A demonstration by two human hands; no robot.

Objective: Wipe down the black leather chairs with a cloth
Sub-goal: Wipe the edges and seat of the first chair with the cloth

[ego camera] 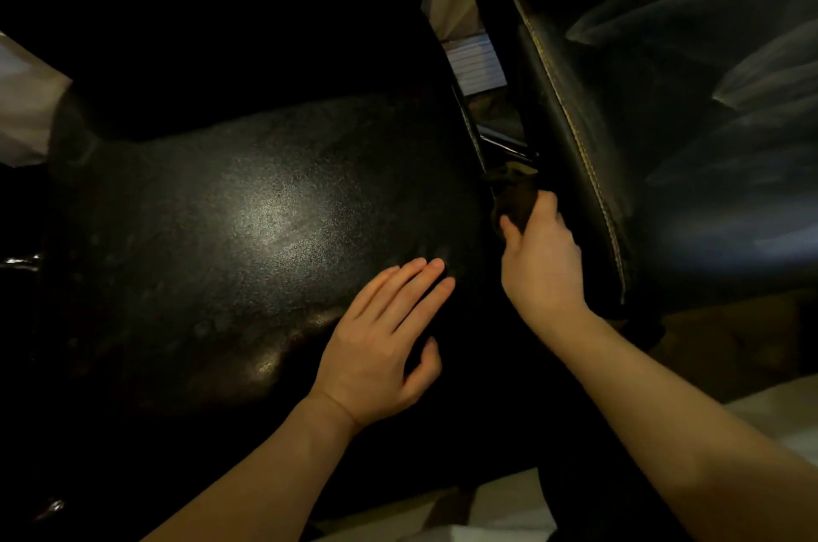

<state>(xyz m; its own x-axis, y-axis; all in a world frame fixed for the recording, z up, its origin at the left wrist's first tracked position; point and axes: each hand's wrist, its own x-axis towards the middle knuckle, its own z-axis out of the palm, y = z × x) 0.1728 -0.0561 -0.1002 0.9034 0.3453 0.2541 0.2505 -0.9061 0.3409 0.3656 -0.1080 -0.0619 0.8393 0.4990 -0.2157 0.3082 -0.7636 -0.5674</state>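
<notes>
right hand (pixel 538 249) clamped on dark cloth (pixel 513 196), bunched in the gap between the two black leather chairs (pixel 265 209); cloth judged soft, light, best gripped wadded; left hand (pixel 385 346) flat, fingers straight, on seat

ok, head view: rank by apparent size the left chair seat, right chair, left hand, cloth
1. left chair seat
2. right chair, though the frame edge crops it, so its place against the seat is unsure
3. left hand
4. cloth, mostly bunched inside the right hand
</notes>
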